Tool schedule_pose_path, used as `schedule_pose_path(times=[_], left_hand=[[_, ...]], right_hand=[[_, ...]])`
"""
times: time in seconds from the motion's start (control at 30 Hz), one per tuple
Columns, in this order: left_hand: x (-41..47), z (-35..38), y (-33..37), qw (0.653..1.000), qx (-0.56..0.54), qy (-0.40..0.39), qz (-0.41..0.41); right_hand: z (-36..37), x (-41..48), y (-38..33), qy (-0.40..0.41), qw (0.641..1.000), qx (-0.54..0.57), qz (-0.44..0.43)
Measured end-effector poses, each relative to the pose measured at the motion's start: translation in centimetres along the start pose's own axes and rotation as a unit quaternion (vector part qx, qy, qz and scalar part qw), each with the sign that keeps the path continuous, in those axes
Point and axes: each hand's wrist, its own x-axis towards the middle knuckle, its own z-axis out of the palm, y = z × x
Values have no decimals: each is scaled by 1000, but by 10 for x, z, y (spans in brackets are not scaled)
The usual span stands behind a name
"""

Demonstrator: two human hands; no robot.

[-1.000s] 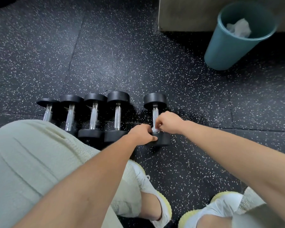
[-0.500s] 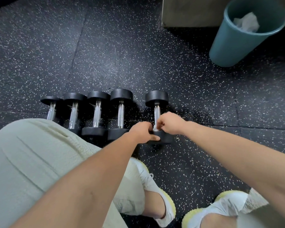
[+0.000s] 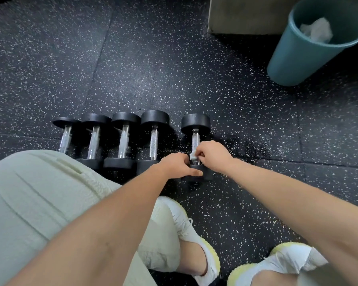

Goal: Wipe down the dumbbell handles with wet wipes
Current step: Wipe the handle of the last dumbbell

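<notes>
Right hand clenched around a wet wipe, with the wipe pressed on the near end of the knurled handle of the dumbbell. Left hand grips the same dumbbell's near head, fingers curled, thumb laid across its top. Dumbbell lies on the speckled rubber floor, handle pointing away from the person, far head uncovered. Just left of the dumbbell, across a small gap: four more dumbbells, parallel, packed side by side. Just right of the dumbbell: glossy, wet-looking patch on the floor. Well beyond the dumbbell to the right: teal bin with crumpled white wipes inside. Grey block straight beyond the dumbbell. On the near side of the dumbbell: pale trouser leg and white shoes with yellow soles.
</notes>
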Motion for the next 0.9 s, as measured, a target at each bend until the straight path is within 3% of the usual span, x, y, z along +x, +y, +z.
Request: schedule_pose_path(times=[0.2, 0.33, 0.5, 0.57, 0.7, 0.8, 0.9], left_hand=[[0, 4, 1, 999, 35, 27, 2], [1, 4, 0, 996, 76, 37, -3], [0, -3, -3, 991, 128, 32, 4], [-2, -5, -3, 991, 127, 26, 4], [-5, -1, -1, 992, 119, 32, -6], [-6, 1, -1, 992, 119, 44, -12], [-7, 0, -1, 991, 123, 38, -22]], right_hand=[[-10, 39, -4, 150, 984, 50, 78], [4, 41, -14, 143, 983, 67, 96], [4, 22, -9, 79, 994, 58, 39], [0, 26, -7, 119, 987, 94, 56], [-1, 49, -16, 245, 935, 181, 181], [18, 50, -34, 236, 914, 242, 223], [30, 43, -34, 216, 923, 235, 216]])
